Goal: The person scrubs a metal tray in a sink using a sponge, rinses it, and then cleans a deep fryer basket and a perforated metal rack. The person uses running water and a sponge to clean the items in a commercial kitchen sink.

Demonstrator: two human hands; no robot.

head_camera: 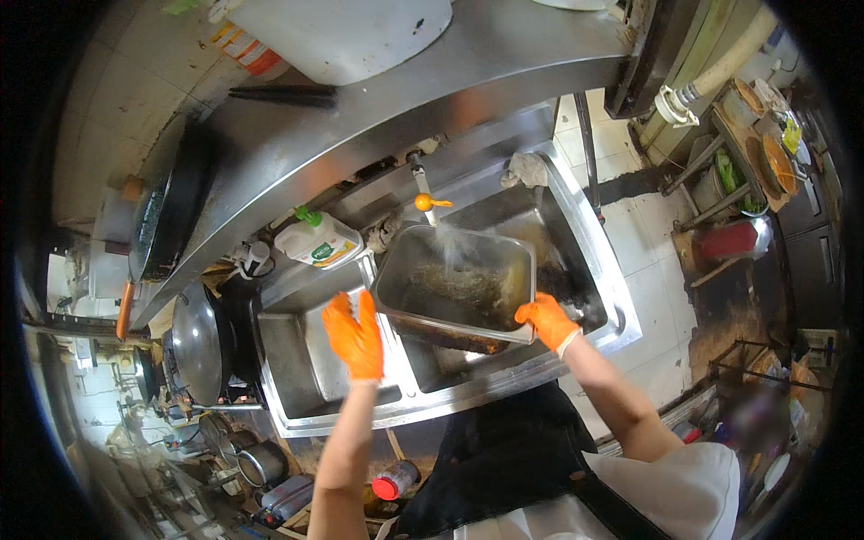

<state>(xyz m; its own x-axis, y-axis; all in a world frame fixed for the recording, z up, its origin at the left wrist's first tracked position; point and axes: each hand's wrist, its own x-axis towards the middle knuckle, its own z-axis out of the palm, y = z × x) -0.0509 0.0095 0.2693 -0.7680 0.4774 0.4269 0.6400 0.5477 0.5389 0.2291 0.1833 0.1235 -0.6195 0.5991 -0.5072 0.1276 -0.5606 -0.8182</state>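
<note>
My right hand (550,322), in an orange rubber glove, grips the near right corner of a rectangular stainless steel pan (398,277). The pan is held at a tilt over the right basin of a double steel sink (628,317). Water runs from a faucet (422,181) with an orange lever and splashes inside the pan, where brownish water lies. My left hand (356,337), gloved the same way, hovers over the left basin (287,344) beside the divider. It holds nothing, its thumb apart from the fingers. The pan partly hides the right basin's dark, dirty bottom.
A white detergent jug (320,239) with a green cap stands behind the left basin. A grey cloth (526,170) lies on the sink's far right corner. Above runs a steel shelf (378,108) bearing a white tub (337,34). A wok (199,344) stands left of the sink.
</note>
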